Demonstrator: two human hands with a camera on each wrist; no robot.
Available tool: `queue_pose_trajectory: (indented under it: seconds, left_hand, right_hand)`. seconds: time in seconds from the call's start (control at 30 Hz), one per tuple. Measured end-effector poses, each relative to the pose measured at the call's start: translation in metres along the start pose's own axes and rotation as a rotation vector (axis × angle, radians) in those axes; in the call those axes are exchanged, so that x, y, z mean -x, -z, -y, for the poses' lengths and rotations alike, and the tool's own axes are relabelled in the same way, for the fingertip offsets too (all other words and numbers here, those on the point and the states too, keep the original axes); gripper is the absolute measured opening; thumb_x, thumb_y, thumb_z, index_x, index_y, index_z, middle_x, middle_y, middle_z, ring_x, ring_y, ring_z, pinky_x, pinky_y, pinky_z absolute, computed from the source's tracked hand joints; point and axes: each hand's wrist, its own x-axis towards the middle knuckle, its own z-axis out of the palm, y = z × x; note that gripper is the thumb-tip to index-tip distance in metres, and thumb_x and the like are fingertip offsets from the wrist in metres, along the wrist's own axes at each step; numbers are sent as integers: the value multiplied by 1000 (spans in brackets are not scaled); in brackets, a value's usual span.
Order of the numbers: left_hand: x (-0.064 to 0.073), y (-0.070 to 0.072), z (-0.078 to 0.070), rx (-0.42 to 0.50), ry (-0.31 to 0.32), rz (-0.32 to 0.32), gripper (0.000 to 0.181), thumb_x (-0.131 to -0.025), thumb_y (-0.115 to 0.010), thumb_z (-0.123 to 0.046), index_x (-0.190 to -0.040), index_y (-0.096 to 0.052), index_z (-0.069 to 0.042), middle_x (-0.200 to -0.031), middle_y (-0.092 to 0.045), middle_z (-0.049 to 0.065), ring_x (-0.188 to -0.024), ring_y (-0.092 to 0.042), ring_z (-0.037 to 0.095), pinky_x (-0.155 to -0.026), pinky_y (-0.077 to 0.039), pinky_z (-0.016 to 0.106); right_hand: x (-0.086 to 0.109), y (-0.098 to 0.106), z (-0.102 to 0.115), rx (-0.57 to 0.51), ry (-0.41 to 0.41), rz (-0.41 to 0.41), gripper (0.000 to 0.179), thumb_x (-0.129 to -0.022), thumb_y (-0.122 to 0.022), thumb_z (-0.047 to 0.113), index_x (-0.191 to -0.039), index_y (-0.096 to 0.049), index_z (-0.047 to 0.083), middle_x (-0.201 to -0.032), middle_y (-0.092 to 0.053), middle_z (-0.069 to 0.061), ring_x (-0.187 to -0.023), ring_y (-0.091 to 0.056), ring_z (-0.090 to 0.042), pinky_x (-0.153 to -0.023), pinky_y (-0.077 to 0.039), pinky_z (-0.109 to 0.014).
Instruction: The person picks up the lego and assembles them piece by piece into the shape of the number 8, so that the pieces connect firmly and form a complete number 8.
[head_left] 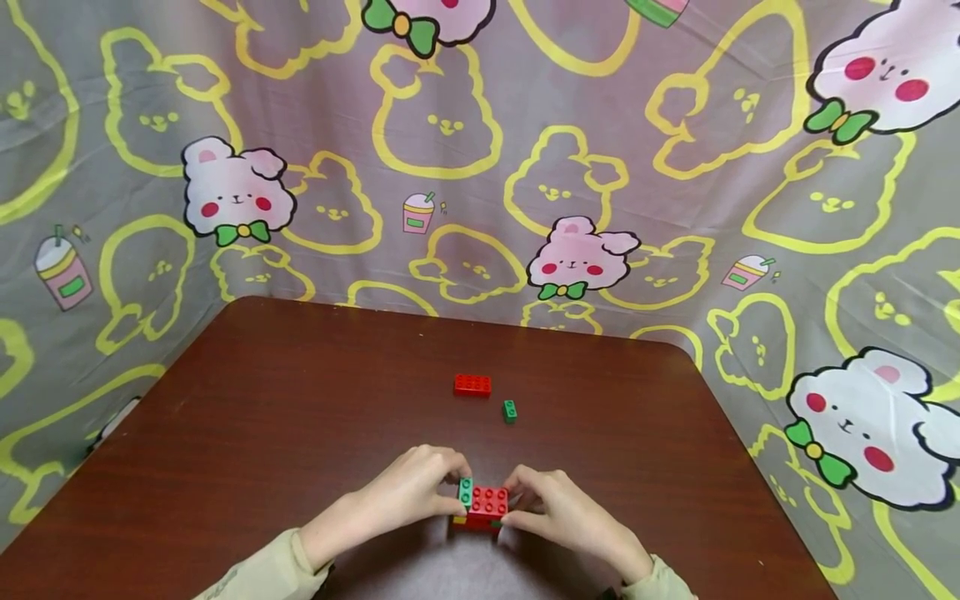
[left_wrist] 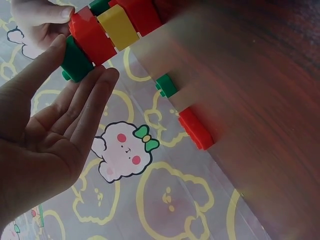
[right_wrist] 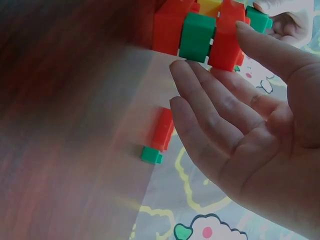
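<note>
A small stack of toy building bricks stands on the table, between the two hands. Its lower layers have a red brick (right_wrist: 172,25), a yellow brick (left_wrist: 119,27) and a green brick (right_wrist: 197,37); above them lies an upper red brick (head_left: 489,502). A small green brick (left_wrist: 77,60) sits on top at the stack's left end. My left hand (head_left: 422,487) pinches this top green brick between thumb and fingers. My right hand (head_left: 558,508) holds the stack's right end, its thumb against the upper red brick in the right wrist view.
Beyond the stack lie a loose red brick (head_left: 472,385) and a small loose green brick (head_left: 510,411). The brown table (head_left: 300,400) reaches back to a patterned cloth (head_left: 480,200) hanging behind and at both sides.
</note>
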Motion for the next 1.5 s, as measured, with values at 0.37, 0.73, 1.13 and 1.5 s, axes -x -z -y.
queue_pose_trajectory:
  seconds: [0.37, 0.73, 1.13, 1.5]
  left_hand:
    - [2, 2, 0, -6, -12, -8, 26, -72, -89, -22, -88, -71, -12, -85, -73, -4, -79, -68, 6, -70, -54, 18]
    - [4, 3, 3, -24, -18, -18, 26, -72, -89, -23, -88, -70, -13, -84, -73, -5, -79, -67, 6, -69, -53, 18]
    - [3, 2, -1, -2, 10, 5, 26, -73, -88, -23, -90, -70, -12, -87, -73, -4, -82, -68, 6, -71, -54, 18]
    - [3, 1, -1, 14, 14, 8, 26, -74, -87, -22, -90, -70, -11, -86, -73, -3, -82, -69, 8, -71, -53, 17]
  right_hand:
    - [-10, 22, -8, 12, -63, -34, 29, -89, -74, 22, -112, -63, 7, -104, -73, -10, -88, -70, -6, -78, -58, -27]
    - [-27, 32, -31, 41, -110, -112, 32, -88, -75, 19, -115, -63, 8, -107, -74, -10, -94, -71, -16, -84, -57, -30]
    - [-43, 33, -55, 59, -143, -199, 29, -88, -75, 18, -112, -65, 6, -101, -74, -8, -91, -71, -17, -81, -57, -27]
    - [-61, 37, -69, 56, -195, -250, 30, -87, -75, 13, -113, -65, 3, -103, -74, -11, -92, -71, -22, -80, -58, -32]
